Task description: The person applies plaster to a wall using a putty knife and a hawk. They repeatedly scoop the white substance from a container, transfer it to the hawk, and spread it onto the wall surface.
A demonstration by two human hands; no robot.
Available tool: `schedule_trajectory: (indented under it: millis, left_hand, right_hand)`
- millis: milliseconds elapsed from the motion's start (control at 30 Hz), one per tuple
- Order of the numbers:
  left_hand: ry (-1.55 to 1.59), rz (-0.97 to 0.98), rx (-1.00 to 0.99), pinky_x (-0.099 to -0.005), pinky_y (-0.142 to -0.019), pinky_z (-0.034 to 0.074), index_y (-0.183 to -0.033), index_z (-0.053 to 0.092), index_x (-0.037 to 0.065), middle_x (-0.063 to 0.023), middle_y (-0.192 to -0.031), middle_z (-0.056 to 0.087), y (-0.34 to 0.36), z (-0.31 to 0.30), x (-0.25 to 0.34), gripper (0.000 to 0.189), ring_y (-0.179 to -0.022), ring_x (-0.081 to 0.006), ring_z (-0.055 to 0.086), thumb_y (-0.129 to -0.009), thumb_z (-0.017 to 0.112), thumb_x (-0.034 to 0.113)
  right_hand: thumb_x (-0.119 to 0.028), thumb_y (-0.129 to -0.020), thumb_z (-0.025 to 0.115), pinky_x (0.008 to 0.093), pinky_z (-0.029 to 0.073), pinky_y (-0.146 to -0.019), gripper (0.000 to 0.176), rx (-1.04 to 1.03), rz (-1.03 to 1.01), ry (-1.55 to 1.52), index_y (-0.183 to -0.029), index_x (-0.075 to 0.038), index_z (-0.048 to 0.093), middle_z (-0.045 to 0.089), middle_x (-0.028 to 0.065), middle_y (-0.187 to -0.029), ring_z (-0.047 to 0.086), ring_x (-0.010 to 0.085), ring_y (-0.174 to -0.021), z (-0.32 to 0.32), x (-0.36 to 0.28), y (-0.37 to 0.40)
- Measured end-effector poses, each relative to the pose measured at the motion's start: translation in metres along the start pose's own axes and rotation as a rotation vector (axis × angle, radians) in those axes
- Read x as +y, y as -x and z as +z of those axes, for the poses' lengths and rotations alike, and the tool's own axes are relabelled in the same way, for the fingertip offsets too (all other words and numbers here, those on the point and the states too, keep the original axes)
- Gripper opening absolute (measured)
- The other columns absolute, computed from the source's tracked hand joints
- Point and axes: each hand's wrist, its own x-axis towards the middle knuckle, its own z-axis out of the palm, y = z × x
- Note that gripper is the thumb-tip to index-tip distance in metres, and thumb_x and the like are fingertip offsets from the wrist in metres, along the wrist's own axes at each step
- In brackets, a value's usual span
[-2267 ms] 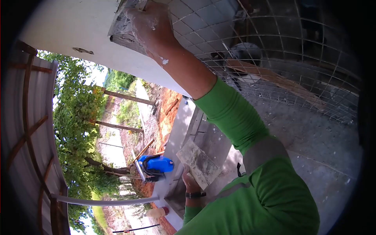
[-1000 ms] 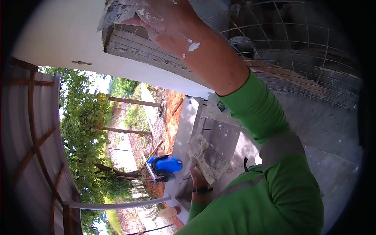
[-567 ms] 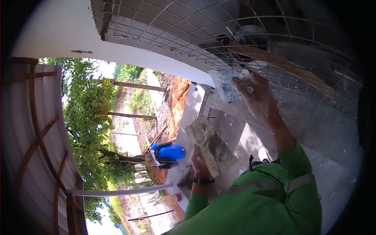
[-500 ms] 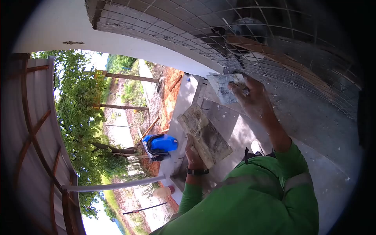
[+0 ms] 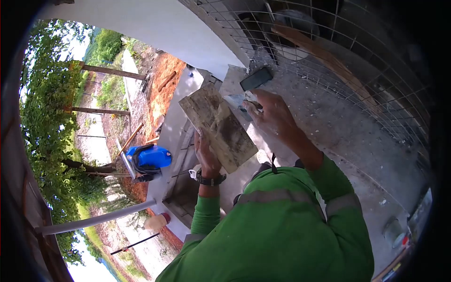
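My left hand (image 5: pixel 207 157), with a watch (image 5: pixel 211 179) at the wrist, grips a flat rectangular mortar board (image 5: pixel 221 124) by its near-left side. Grey and cream mortar is smeared across the board's face. My right hand (image 5: pixel 277 115) is closed around a putty knife (image 5: pixel 237 100), its fingers covering most of the tool. The pale, coated blade points left and overlaps the board's upper right edge in this view. Just beyond the blade, a dark phone-like rectangle (image 5: pixel 256 79) lies on the concrete surface.
Wire mesh (image 5: pixel 350 94) runs along the upper right, with a wooden plank (image 5: pixel 324 58) behind it. A white wall (image 5: pixel 141 28) rises at the top. A blue container (image 5: pixel 154 157) with a black strap stands to the left. A cup-like vessel (image 5: pixel 393 232) sits at lower right.
My right hand has brought the putty knife down and left, from beside the mesh to the board. The camera view has shifted right, and the dark rectangle now shows.
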Motion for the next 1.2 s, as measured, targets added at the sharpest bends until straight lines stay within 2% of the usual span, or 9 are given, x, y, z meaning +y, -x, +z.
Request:
schedule_trajectory:
  millis: [167, 333, 500, 633, 800, 867, 933, 1100, 1200]
  left_hand:
    - [0.256, -0.124, 0.087, -0.0343, -0.094, 0.047, -0.127, 0.052, -0.003, -0.0139, -0.122, 0.061, -0.030, -0.020, -0.001, 0.049, -0.108, -0.0216, 0.060, -0.109, 0.026, 0.035]
    - [-0.149, 0.030, -0.101, -0.0339, -0.095, 0.044, -0.126, 0.054, -0.003, -0.0121, -0.116, 0.062, -0.061, -0.074, -0.052, 0.048, -0.105, -0.0206, 0.057, -0.110, 0.029, 0.035]
    - [-0.044, -0.044, -0.059, -0.0341, -0.093, 0.046, -0.127, 0.054, -0.003, -0.0119, -0.115, 0.062, -0.078, -0.085, -0.058, 0.050, -0.104, -0.0209, 0.058, -0.109, 0.030, 0.038]
    - [0.443, -0.315, 0.000, -0.0347, -0.091, 0.049, -0.130, 0.053, 0.000, -0.0115, -0.118, 0.062, -0.097, -0.099, -0.077, 0.051, -0.104, -0.0205, 0.060, -0.107, 0.037, 0.042]
    - [0.407, -0.356, 0.073, -0.0347, -0.090, 0.052, -0.134, 0.050, 0.000, -0.0112, -0.119, 0.062, -0.105, -0.124, -0.081, 0.056, -0.105, -0.0216, 0.062, -0.105, 0.038, 0.046]
    - [0.292, -0.403, 0.101, -0.0337, -0.094, 0.049, -0.132, 0.050, -0.003, -0.0107, -0.118, 0.062, -0.102, -0.144, -0.098, 0.061, -0.109, -0.0197, 0.060, -0.104, 0.038, 0.050]
    - [0.360, -0.129, -0.017, -0.0340, -0.096, 0.047, -0.139, 0.045, 0.000, -0.0129, -0.128, 0.058, -0.079, -0.122, -0.050, 0.051, -0.110, -0.0226, 0.060, -0.106, 0.037, 0.038]
    - [0.128, -0.049, 0.043, -0.0336, -0.093, 0.047, -0.128, 0.050, -0.003, -0.0112, -0.119, 0.059, -0.046, -0.160, -0.091, 0.046, -0.105, -0.0223, 0.059, -0.105, 0.035, 0.034]
    - [-0.016, -0.016, 0.041, -0.0328, -0.093, 0.045, -0.125, 0.053, 0.000, -0.0087, -0.116, 0.059, -0.039, -0.161, -0.092, 0.040, -0.102, -0.0199, 0.057, -0.104, 0.037, 0.030]
  right_hand:
    - [-0.021, -0.093, 0.063, 0.0456, 0.050, -0.076, 0.029, -0.090, 0.095, 0.048, -0.112, 0.001, 0.061, 0.065, 0.0239, -0.094, 0.061, 0.0447, -0.086, 0.064, -0.024, -0.012]
    - [-0.021, -0.093, 0.063, 0.0451, 0.048, -0.074, 0.028, -0.174, 0.154, 0.067, -0.110, 0.002, 0.060, 0.064, 0.0222, -0.092, 0.061, 0.0418, -0.085, 0.116, -0.043, -0.013]
    - [-0.025, -0.092, 0.067, 0.0379, 0.050, -0.065, 0.027, -0.286, 0.608, -0.350, -0.089, 0.001, 0.061, 0.065, 0.0119, -0.078, 0.063, 0.0219, -0.069, 0.140, -0.013, -0.019]
    - [-0.017, -0.090, 0.071, 0.0273, 0.054, -0.068, 0.024, -0.228, 0.698, -1.106, -0.105, 0.001, 0.066, 0.069, 0.0039, -0.092, 0.067, 0.0116, -0.078, 0.133, -0.016, -0.035]
    - [-0.012, -0.091, 0.068, 0.0312, 0.056, -0.079, 0.026, -0.167, 0.566, -1.462, -0.113, 0.001, 0.063, 0.069, 0.0066, -0.105, 0.068, 0.0154, -0.094, 0.111, -0.028, -0.115]
    - [-0.011, -0.091, 0.068, 0.0339, 0.057, -0.084, 0.030, -0.076, 0.363, -1.507, -0.118, 0.000, 0.061, 0.067, 0.0087, -0.111, 0.067, 0.0176, -0.100, 0.081, -0.064, -0.158]
    - [-0.010, -0.091, 0.066, 0.0350, 0.057, -0.089, 0.033, -0.013, 0.006, -1.630, -0.122, 0.000, 0.059, 0.066, 0.0104, -0.112, 0.067, 0.0204, -0.103, 0.077, -0.076, -0.206]
    - [-0.008, -0.092, 0.065, 0.0465, 0.061, -0.084, 0.013, 0.267, -0.538, -1.678, -0.103, -0.006, 0.059, 0.065, 0.0095, -0.108, 0.067, 0.0224, -0.100, 0.054, -0.106, -0.311]
    - [-0.006, -0.091, 0.065, 0.0510, 0.062, -0.078, 0.010, 0.342, -0.492, -1.629, -0.094, -0.009, 0.056, 0.063, 0.0073, -0.099, 0.066, 0.0218, -0.096, 0.035, -0.125, -0.340]
